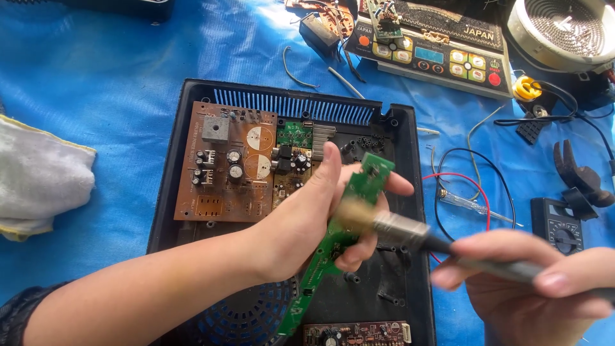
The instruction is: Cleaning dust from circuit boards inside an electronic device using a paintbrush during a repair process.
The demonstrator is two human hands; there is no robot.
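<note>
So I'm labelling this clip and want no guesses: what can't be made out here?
- Tool in the right hand: blurred in the head view, so its tip and kind are unclear.
- Green circuit board: its middle is covered by the left hand and the tool.
- Small brown board: cut off by the bottom edge.
- Multimeter: partly cut off by the right edge, dial too small to read.

Blue tarp [128,57] covers ground, wrinkled, under bright daylight.
</note>
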